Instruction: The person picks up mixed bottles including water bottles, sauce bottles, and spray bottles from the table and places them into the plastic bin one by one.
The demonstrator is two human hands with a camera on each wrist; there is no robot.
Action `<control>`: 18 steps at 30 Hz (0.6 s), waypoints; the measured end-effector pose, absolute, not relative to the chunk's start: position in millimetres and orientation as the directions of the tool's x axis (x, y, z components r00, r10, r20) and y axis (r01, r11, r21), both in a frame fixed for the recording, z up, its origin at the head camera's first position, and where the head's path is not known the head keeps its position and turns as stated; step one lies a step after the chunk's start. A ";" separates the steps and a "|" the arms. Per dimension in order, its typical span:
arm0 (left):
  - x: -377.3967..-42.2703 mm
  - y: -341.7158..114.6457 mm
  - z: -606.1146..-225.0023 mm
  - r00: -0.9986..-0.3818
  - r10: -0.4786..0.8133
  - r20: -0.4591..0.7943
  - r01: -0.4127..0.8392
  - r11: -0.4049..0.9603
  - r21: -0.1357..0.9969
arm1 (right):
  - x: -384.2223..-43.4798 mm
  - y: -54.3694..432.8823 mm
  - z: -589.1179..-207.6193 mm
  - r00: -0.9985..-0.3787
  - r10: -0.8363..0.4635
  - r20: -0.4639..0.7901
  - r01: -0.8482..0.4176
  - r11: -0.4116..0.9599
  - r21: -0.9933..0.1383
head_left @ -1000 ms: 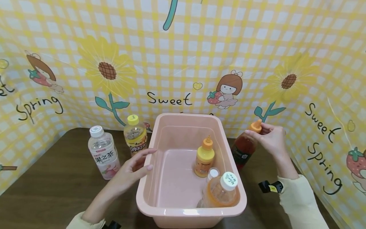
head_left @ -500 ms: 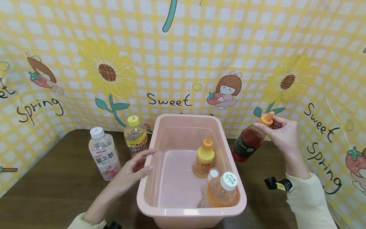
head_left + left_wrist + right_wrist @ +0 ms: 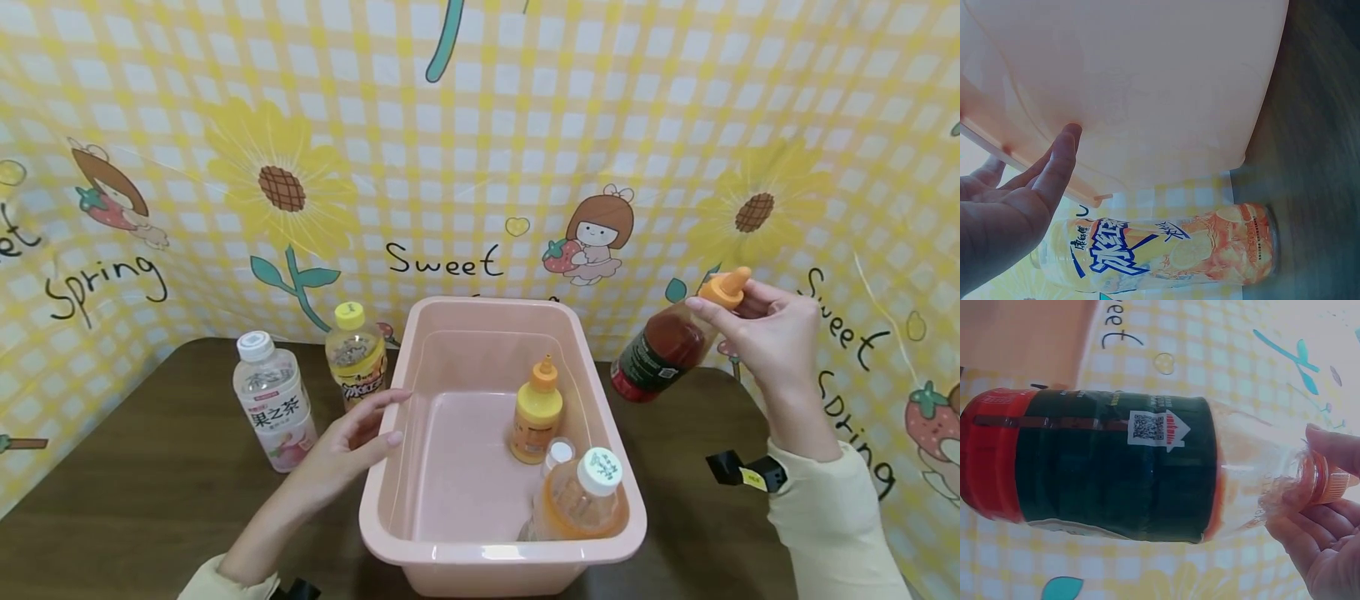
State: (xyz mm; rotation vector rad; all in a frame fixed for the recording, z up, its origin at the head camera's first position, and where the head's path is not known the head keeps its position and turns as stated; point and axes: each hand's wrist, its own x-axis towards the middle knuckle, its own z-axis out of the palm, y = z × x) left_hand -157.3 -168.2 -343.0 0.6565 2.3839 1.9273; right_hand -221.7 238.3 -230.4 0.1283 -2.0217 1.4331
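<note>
My right hand (image 3: 783,333) pinches the neck of a squeeze bottle (image 3: 660,354) of dark red sauce with an orange pointed cap. It hangs tilted, base toward the tub, at the right in the head view. The right wrist view shows its green label (image 3: 1116,462) and clear upper part. My left hand (image 3: 341,454) holds the left rim of a pink plastic tub (image 3: 382,492), with fingers (image 3: 1060,159) against the outer wall in the left wrist view. Inside the tub stand a yellow squeeze bottle (image 3: 537,417), a white-capped bottle (image 3: 581,504) and a partly hidden white cap (image 3: 559,452).
Left of the tub, a yellow-capped iced tea bottle (image 3: 356,358) and a white-capped drink bottle (image 3: 273,408) stand on the dark wooden table (image 3: 150,467). A yellow checked cloth (image 3: 480,167) hangs behind and at both sides.
My right hand has lifted the sauce bottle up and to the right, tilting it further. My left hand and the tub have stayed in place.
</note>
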 end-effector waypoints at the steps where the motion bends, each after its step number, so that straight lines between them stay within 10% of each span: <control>1: -157.4 -168.2 -342.9 -0.910 0.324 0.257 0.320 0.157 0.934 | -220.9 238.1 -227.9 -0.784 0.281 0.554 -0.437 0.385 -0.813; 18: -157.8 -168.2 -342.5 -0.919 0.318 0.235 0.297 0.161 0.941 | -210.0 233.2 -196.2 -0.760 0.317 0.567 -0.560 0.124 -0.819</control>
